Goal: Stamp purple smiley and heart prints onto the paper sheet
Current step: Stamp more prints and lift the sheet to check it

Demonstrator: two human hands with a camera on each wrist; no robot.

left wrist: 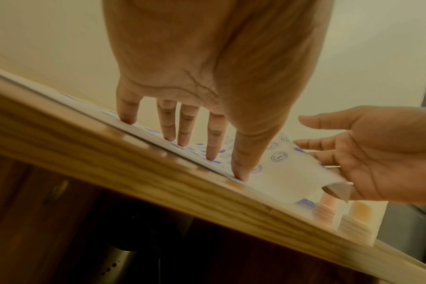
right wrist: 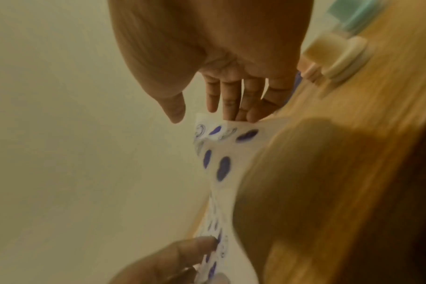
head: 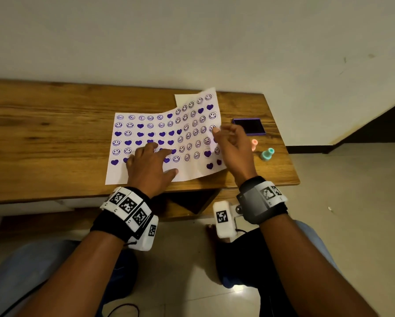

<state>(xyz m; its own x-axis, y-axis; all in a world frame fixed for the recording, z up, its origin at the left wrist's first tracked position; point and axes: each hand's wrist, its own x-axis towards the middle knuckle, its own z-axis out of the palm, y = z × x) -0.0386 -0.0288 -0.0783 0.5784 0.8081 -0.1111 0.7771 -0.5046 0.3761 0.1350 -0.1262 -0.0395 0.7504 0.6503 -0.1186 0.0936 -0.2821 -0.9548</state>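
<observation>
Under the left hand: the left hand lies flat with fingers spread, pressing the near-left part of the paper sheet down on the desk; nothing is curled round anything.
At the right hand: the right hand is at the sheet's right edge, fingers mostly straight and loose, thumb apart. The right wrist view shows fingertips touching the lifted edge; whether they actually pinch it, I can't tell.
Sheet state: the right half is raised and bowed off the desk while the left half lies flat, so it bends between the two hands.
Coverage: rows of purple smileys and hearts fill nearly the whole face, so the stamping looks close to done, I'd say.
Handling: thin, light, floppy. It curls at a touch, slides easily on the wood and would crease if grabbed hard.
Smudge risk: the prints may be wet, and the left palm sits right on them. That's a worry.
Where to hold: best at the bare margins, along the edge by the right fingertips or the blank strip nearest the left wrist.
Beyond the right hand: the purple ink pad lies just past the fingers.
Right of the right hand: a pink stamp and a teal stamp stand close together, both untouched.
</observation>
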